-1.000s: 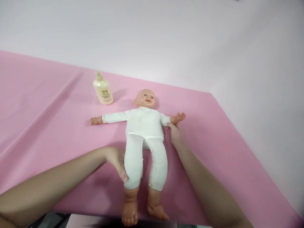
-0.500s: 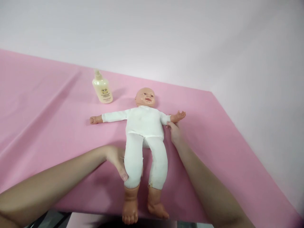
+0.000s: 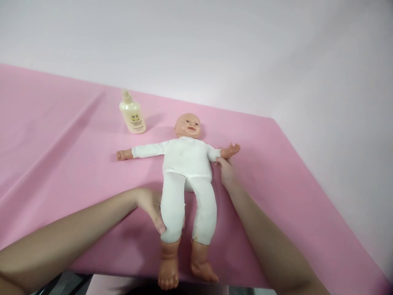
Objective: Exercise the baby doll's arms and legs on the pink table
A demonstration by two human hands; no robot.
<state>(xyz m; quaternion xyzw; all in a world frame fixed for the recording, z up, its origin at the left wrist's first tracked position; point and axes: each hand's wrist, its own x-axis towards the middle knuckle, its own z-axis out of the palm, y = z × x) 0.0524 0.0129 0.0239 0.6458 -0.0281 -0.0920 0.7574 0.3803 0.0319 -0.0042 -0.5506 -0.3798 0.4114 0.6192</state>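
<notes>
Doll [image 3: 186, 164] supine on pink tabletop [image 3: 61, 143], arms out, white bodysuit. Left hand [image 3: 152, 207]: grip closed round the doll's lower leg just above the bare foot, thumb on top of the cloth, other fingers hidden under the leg. Right hand [image 3: 225, 170]: fingertips pinched on the sleeve end at the doll's wrist; how tightly, cannot tell. Doll's torso lies between the two grips. Lotion bottle [image 3: 132, 114] stands well beyond the left grip, near the doll's head.
</notes>
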